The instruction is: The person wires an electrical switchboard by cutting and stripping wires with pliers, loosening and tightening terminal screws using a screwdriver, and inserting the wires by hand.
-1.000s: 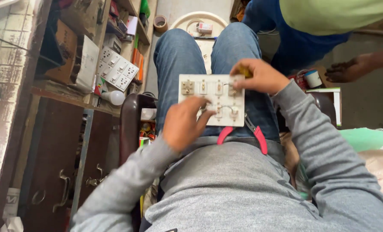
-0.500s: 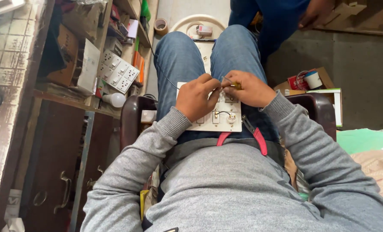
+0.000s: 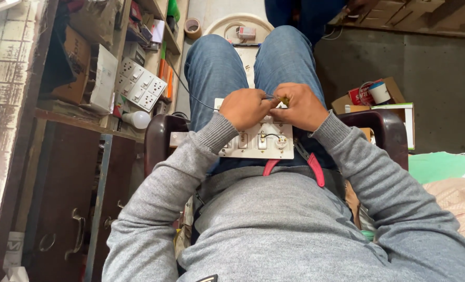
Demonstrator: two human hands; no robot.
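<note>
Above the white rectangular plastic switchboard (image 3: 257, 142) on the lap, both hands, left hand (image 3: 247, 108) and right hand (image 3: 301, 107), pinch a thin dark wire (image 3: 270, 96) shut-fingered, seemingly mid-wiring; seating its end needs steady fingertips.

White switch panel (image 3: 258, 140) with dark sockets, across blue denim jeans (image 3: 216, 68). Heathered grey sweater (image 3: 274, 230), ribbed cuffs. Pinkish-red plier handles (image 3: 316, 169). Dark maroon chair arm (image 3: 156, 141). Green cloth (image 3: 436, 166), beside pale pink checked fabric (image 3: 459, 201). White bulb (image 3: 138, 119).
</note>
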